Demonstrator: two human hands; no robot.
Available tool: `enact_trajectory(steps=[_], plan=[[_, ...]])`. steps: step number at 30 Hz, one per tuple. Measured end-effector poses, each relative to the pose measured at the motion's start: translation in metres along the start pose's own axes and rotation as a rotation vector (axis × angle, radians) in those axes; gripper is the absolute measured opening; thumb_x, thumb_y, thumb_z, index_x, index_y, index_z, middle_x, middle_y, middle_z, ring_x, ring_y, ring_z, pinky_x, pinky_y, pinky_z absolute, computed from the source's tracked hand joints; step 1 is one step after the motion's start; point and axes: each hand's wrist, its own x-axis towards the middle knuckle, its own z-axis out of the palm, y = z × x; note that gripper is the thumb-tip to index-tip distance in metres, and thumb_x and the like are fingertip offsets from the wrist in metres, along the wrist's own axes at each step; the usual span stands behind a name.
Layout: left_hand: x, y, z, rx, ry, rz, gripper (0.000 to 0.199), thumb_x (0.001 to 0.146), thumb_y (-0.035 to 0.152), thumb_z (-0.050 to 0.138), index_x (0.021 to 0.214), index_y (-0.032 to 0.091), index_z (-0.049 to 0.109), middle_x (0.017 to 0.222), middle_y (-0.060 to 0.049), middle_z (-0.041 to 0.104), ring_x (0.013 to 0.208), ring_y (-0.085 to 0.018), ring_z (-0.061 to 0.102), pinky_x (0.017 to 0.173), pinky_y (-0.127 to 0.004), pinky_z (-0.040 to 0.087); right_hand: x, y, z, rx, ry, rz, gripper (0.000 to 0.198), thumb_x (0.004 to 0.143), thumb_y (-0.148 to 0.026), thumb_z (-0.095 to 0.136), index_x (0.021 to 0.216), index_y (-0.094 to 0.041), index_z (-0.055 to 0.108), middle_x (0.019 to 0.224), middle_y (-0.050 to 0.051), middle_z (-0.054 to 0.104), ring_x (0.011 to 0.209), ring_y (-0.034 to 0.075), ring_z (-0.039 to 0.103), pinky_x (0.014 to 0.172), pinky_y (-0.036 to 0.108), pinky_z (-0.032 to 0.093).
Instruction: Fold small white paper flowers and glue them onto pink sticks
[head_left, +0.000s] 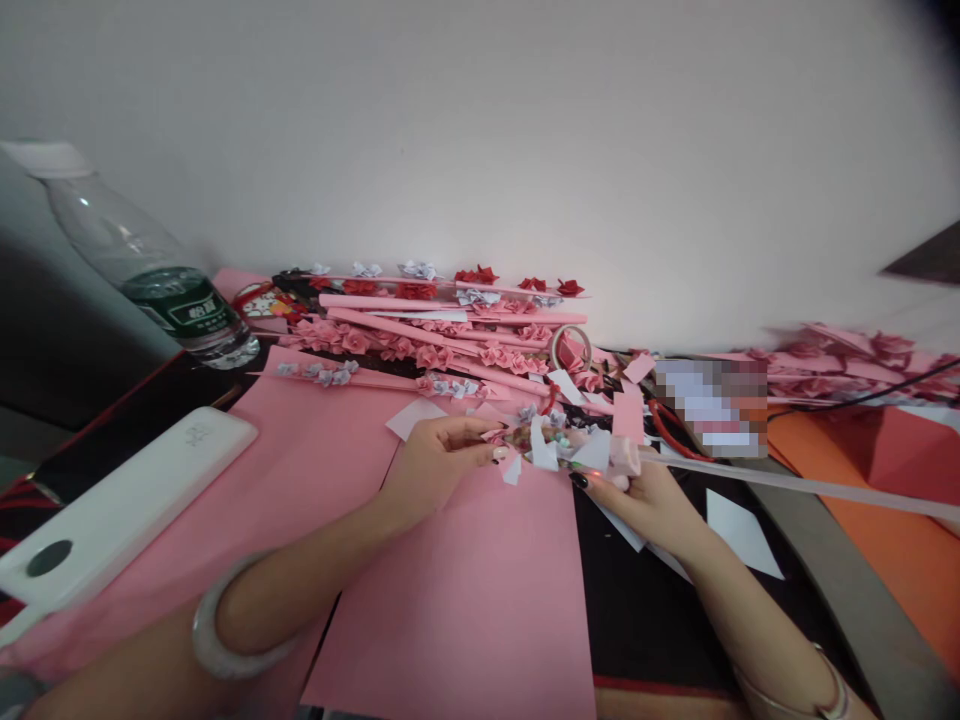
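Observation:
My left hand (pixel 435 455) pinches one end of a small paper flower stem (pixel 551 445) wrapped in white and pink scraps. My right hand (pixel 637 495) grips the other end, where a long pale pink stick (pixel 810 488) runs off to the right. Both hands hover over pink paper sheets (pixel 465 590) on the table. I wear a pale bangle (pixel 217 640) on the left wrist.
A pile of pink sticks with red, pink and white paper flowers (pixel 442 330) lies behind the hands, with a tape roll (pixel 570 347). A water bottle (pixel 150 265) and white power bank (pixel 120 510) sit left. More flower sticks (pixel 862 365) and orange paper (pixel 900 510) lie right.

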Motion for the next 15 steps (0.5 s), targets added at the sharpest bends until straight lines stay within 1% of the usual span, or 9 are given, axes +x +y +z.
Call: enact_trajectory(steps=[4, 11, 15], plan=[[0.0004, -0.0007, 0.0004, 0.024, 0.002, -0.019, 0.021, 0.066, 0.021, 0.068, 0.087, 0.017, 0.069, 0.092, -0.005, 0.07, 0.088, -0.02, 0.063, 0.079, -0.032, 0.049, -0.0004, 0.0017, 0.0014, 0.0, -0.017, -0.015, 0.021, 0.082, -0.029, 0.05, 0.093, -0.015, 0.062, 0.078, 0.005, 0.066, 0.067, 0.018, 0.059, 0.06, 0.026, 0.049], [0.0014, -0.0019, 0.0005, 0.015, -0.001, -0.041, 0.02, 0.066, 0.021, 0.067, 0.085, 0.017, 0.068, 0.089, -0.004, 0.07, 0.085, -0.019, 0.063, 0.077, -0.031, 0.049, -0.0004, 0.0038, 0.0049, 0.014, 0.012, -0.026, 0.02, 0.081, -0.029, 0.051, 0.091, -0.015, 0.061, 0.077, 0.005, 0.066, 0.065, 0.018, 0.059, 0.059, 0.027, 0.048], [0.0014, -0.0017, -0.0001, 0.019, -0.007, -0.035, 0.019, 0.065, 0.02, 0.068, 0.084, 0.017, 0.068, 0.088, -0.003, 0.07, 0.085, -0.019, 0.063, 0.076, -0.029, 0.049, -0.0008, 0.0041, 0.0043, 0.051, -0.013, -0.03, 0.021, 0.081, -0.028, 0.051, 0.095, -0.016, 0.061, 0.083, 0.005, 0.066, 0.072, 0.019, 0.06, 0.064, 0.027, 0.049]])
